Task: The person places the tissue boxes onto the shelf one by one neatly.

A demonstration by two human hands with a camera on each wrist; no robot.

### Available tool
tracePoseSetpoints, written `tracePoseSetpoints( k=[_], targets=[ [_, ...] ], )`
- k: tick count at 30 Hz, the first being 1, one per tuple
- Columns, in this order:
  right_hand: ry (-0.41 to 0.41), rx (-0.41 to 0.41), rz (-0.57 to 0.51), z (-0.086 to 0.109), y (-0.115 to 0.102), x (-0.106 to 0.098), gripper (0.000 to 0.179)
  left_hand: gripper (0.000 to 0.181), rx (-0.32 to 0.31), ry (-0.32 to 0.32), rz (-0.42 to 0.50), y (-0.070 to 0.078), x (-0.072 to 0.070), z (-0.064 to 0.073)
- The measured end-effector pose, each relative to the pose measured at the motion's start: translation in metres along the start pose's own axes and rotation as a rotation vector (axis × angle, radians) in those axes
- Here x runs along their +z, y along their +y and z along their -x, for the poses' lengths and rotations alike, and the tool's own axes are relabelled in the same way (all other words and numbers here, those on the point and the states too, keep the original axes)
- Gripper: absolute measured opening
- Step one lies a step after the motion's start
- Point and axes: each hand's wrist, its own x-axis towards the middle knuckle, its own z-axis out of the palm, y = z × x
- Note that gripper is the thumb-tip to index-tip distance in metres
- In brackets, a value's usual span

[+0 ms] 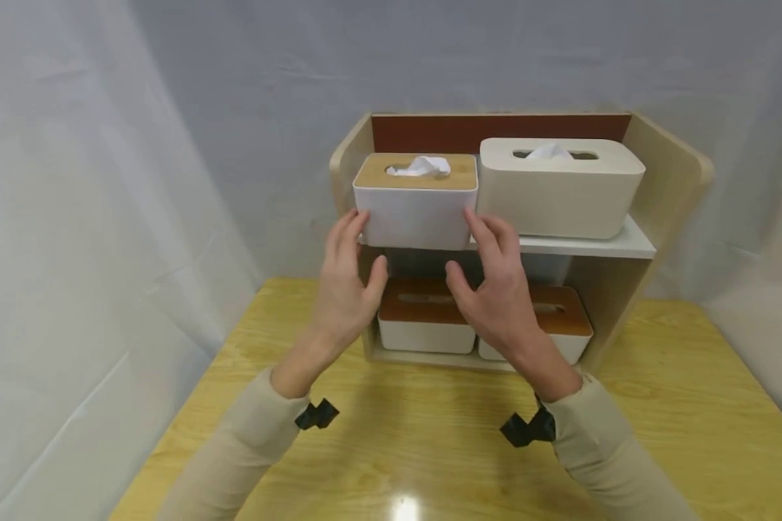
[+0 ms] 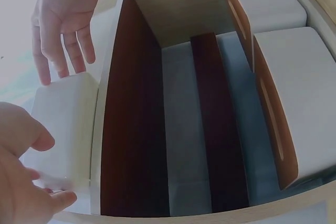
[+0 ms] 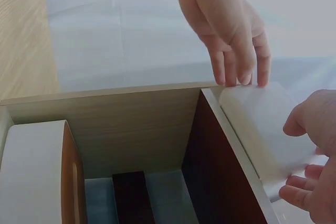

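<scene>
A white tissue box with a light wood lid [image 1: 414,217] stands at the left end of the upper shelf, a tissue poking from its slot. My left hand [image 1: 352,278] is at its left side, fingertips against the lower side and thumb apart in front. Mirroring it at the right side is my right hand [image 1: 495,289], fingers fairly straight and thumb spread. Both wrist views show the box [image 2: 63,124] between the two hands, at the upper shelf's edge. To its right is a larger cream tissue box [image 1: 560,199], also with a tissue showing.
A two-level wooden shelf unit [image 1: 674,181] stands on a yellow wood-grain table [image 1: 417,441]. Two white boxes with brown slotted lids, one left [image 1: 426,339] and one right [image 1: 563,311], sit on its lower level. Pale sheeting [image 1: 254,87] hangs behind and beside the table.
</scene>
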Motion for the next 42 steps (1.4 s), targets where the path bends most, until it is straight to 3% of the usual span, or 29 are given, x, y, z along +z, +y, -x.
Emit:
tracePoseSetpoints(
  k=[5,10,14,19,26,33,36,42],
  targets=[
    [-0.025,0.019,0.026,-0.004,-0.001,-0.004,0.063,0.057,-0.049,-0.035,0.000,0.000,0.005,-0.006],
    [-0.070,0.079,0.062,-0.007,-0.004,-0.007,0.061,0.061,-0.102,-0.114,-0.009,0.001,0.009,-0.012],
    [-0.132,0.139,0.069,-0.007,-0.007,-0.008,0.062,0.063,-0.102,-0.152,-0.027,0.000,0.012,-0.016],
    [-0.247,0.202,0.076,-0.010,-0.014,-0.004,0.063,0.066,-0.084,-0.153,-0.061,-0.002,0.010,-0.019],
    [-0.515,0.250,0.264,-0.019,-0.023,0.006,0.074,0.068,-0.108,-0.182,-0.131,-0.005,0.002,-0.019],
    [-0.615,0.223,0.440,-0.018,-0.025,0.013,0.078,0.070,-0.116,-0.197,-0.169,-0.006,0.002,-0.017],
    [-0.618,0.199,0.488,-0.014,-0.022,0.010,0.078,0.071,-0.085,-0.210,-0.169,-0.006,0.004,-0.015],
    [-0.583,0.142,0.508,-0.001,-0.012,-0.003,0.078,0.069,0.043,-0.213,-0.159,-0.005,0.006,-0.007]
  ],
)
